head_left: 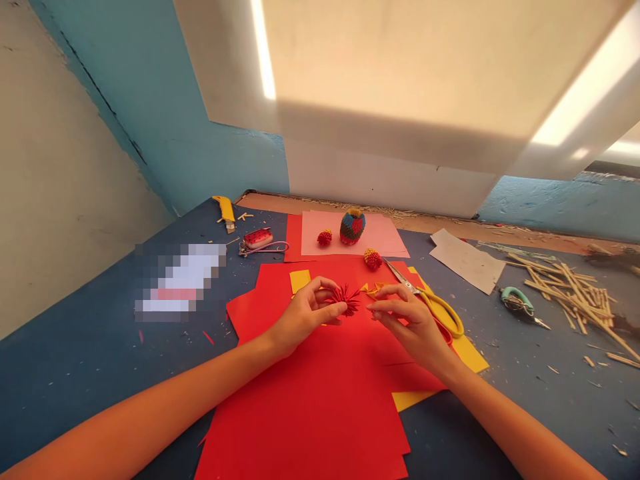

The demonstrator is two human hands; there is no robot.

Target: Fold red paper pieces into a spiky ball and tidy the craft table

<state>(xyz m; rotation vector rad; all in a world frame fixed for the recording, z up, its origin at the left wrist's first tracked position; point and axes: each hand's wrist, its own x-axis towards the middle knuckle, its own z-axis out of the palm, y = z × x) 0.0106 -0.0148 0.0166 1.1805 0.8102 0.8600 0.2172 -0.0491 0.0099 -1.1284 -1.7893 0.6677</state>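
Over red paper (pixel 310 407), left grip (pixel 306 313) pinches a spiky red ornament (pixel 351 301); right grip (pixel 416 325) unclear.

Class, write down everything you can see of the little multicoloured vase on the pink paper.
The vase is small and rounded, narrowing towards its base, with an open mouth. Its ribbed surface looks built from many small folded paper pieces: yellowish around the rim, blue above, a red patch, darker rows below and red near the foot. It stands upright on pink paper, apart from the small red ball beside it. Its inside is too small to make out.
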